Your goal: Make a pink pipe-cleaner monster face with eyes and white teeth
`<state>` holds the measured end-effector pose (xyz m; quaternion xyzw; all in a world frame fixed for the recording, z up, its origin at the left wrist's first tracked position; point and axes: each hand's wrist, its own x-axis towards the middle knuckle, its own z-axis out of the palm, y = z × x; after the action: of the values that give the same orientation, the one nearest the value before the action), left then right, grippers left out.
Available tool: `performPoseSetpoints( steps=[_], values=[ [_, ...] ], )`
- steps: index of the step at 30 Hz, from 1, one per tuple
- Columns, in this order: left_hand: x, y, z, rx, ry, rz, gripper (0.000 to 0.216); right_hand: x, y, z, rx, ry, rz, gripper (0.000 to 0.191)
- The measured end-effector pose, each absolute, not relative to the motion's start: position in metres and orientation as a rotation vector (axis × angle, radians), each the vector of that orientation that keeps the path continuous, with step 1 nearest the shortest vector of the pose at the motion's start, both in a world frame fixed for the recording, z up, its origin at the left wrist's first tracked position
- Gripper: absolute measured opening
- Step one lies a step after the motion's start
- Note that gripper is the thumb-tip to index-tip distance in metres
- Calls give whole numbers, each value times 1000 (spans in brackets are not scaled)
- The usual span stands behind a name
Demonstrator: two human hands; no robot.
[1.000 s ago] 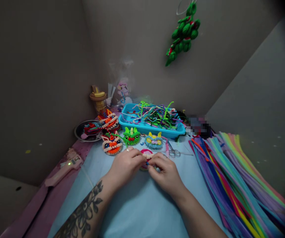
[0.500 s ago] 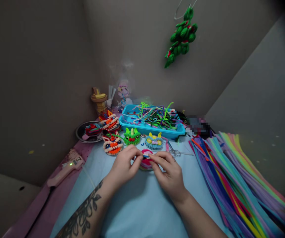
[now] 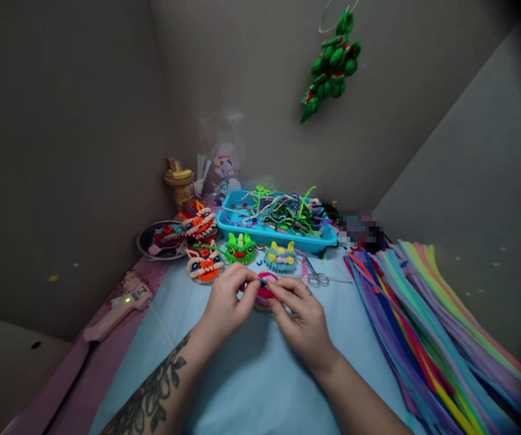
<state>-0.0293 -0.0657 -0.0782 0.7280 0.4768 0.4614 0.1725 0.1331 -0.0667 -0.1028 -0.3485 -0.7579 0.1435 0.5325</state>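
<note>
My left hand (image 3: 229, 297) and my right hand (image 3: 302, 319) meet at the middle of the mat, fingertips pinched around a short blue pipe cleaner piece (image 3: 264, 281). The fingers cover most of it. Just beneath, a round pink pipe cleaner piece (image 3: 268, 292) shows between the hands; its lower edge has other colours. Beyond the hands sit a green animal face (image 3: 240, 249), a light blue face with yellow ears (image 3: 280, 258) and an orange and cream face (image 3: 205, 264), all of fuzzy stems. Scissors (image 3: 318, 278) lie to the right of my fingers.
A blue tray (image 3: 278, 240) holds tangled pipe cleaner scraps. Long bundles of coloured pipe cleaners (image 3: 442, 332) spread at the right. On the left lie a glue gun (image 3: 122, 311) with a lit green light and a metal bowl (image 3: 141, 244). A green ornament (image 3: 333, 66) hangs above.
The fingertips of my right hand have come closer to those of my left, and less of the blue piece shows between them. The view has shifted slightly.
</note>
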Motion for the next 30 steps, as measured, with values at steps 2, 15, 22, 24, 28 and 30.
performPoseSetpoints(
  steps=[2,15,22,24,28,30],
  values=[
    [-28,-66,-78,2068,1356,1328,14,132,-67,-103,-836,-1789,361,30],
    [-23,-70,-78,2014,1339,1371,13,129,-68,-103,-894,-1644,626,18],
    [-23,-72,-80,2100,1255,1265,13,132,-64,-104,-965,-1514,739,4],
    [-22,-72,-80,2115,1257,1258,13,132,-64,-103,-968,-1535,706,4],
    [-21,-73,-80,2121,1278,1288,12,130,-67,-101,-987,-1589,589,6],
    [-20,-74,-80,2127,1292,1301,12,129,-68,-102,-993,-1606,548,7]
  ],
)
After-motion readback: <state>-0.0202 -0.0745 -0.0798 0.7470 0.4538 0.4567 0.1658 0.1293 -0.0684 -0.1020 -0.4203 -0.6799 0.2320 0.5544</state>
